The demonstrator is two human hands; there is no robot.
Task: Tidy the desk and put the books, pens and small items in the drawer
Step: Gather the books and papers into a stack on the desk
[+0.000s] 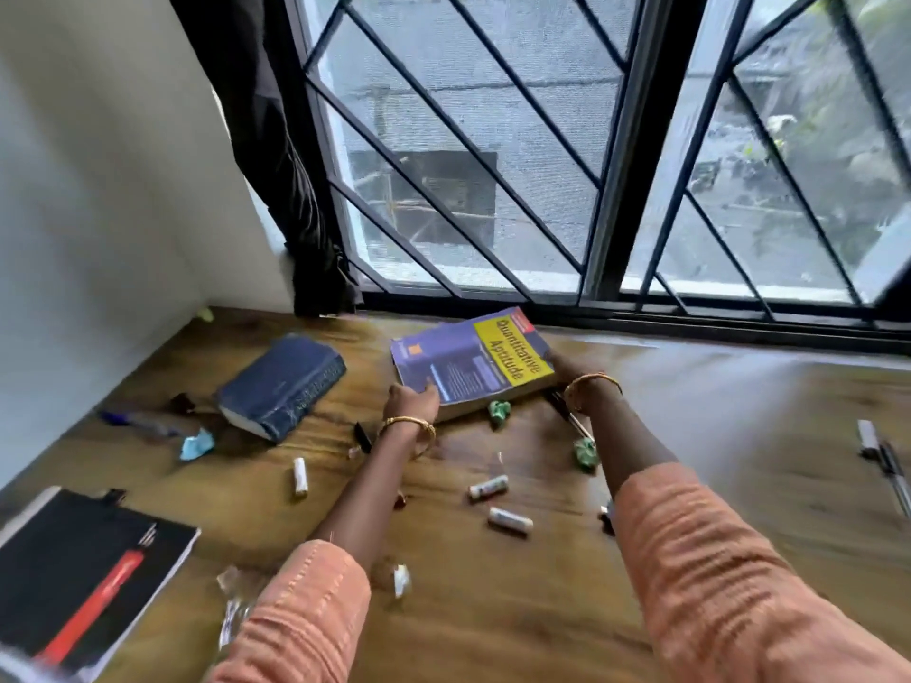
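A purple and yellow book titled Quantitative Aptitude (468,362) is tilted up off the wooden desk (715,411) near the window. My left hand (411,399) grips its near left corner. My right hand (567,369) holds its right edge, mostly hidden under the book. A thick dark blue book (281,384) lies to the left. A black notebook with a red stripe (84,579) sits at the near left corner. A blue pen (138,423) lies at the left and a black pen (567,414) sits under my right wrist.
Small white tubes (488,487) (510,521) (300,477), crumpled green (499,412) and blue (197,445) wrappers and clear wrappers (402,579) are scattered over the desk. More pens (887,465) lie at the right edge. A wall stands left, a barred window behind.
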